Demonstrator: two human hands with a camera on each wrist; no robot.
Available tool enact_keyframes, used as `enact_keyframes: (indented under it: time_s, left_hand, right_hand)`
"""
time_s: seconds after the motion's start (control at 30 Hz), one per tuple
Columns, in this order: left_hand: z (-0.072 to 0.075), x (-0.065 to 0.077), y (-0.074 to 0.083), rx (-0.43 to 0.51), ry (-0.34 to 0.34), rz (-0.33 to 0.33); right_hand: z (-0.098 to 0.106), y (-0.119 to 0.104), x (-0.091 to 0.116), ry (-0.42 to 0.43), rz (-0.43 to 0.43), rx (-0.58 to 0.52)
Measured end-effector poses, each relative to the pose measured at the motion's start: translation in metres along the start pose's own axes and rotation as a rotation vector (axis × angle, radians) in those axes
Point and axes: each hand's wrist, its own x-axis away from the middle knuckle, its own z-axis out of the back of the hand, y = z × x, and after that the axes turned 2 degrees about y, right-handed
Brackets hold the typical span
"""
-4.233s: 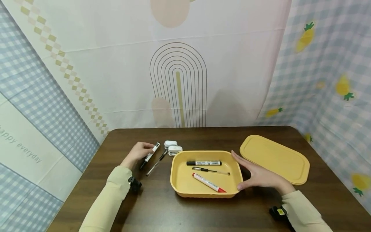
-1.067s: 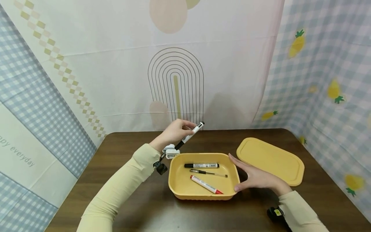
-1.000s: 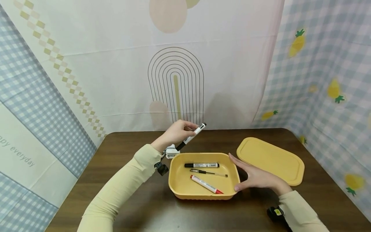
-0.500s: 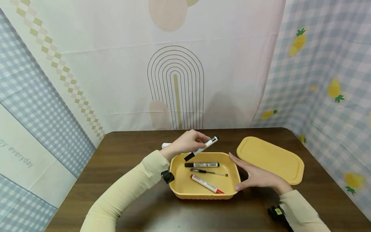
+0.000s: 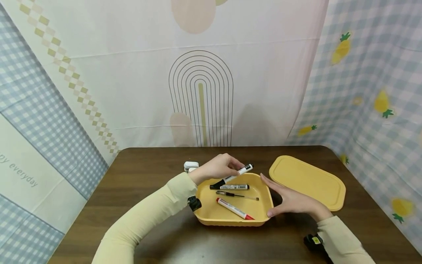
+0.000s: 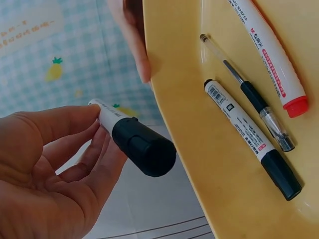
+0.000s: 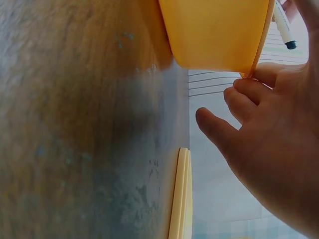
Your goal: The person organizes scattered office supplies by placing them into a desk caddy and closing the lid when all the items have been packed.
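We see the left hand (image 5: 217,167) pinching a black-capped marker (image 5: 230,178) over the yellow box (image 5: 230,222), roughly midway between side edges of the worktop (image 5: 138,172), while the right hand (image 5: 293,199) spreads fingers against the box's right wall.

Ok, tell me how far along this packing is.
Done: a red marker, a pen and a black marker lie in the box. In hand: the left hand holds another black marker above them, not yet released; the right hand touches the box's right end. Left: setting that marker down, then perhaps packing the white item and fitting the lid, as both lie outside the box on the table.
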Motion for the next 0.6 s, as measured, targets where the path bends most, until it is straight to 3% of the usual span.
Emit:
enact_keyframes:
  time_s: [0.4,0.6]
  left_hand:
    - [-0.011,-0.010,-0.001,-0.058,-0.059,-0.036]
    - [-0.015,-0.012,-0.004,-0.039,-0.099,-0.022]
  right_hand:
    - [0.002,0.000,0.001,-0.008,-0.011,-0.017]
    - [0.001,0.000,0.000,-0.022,0.000,-0.024]
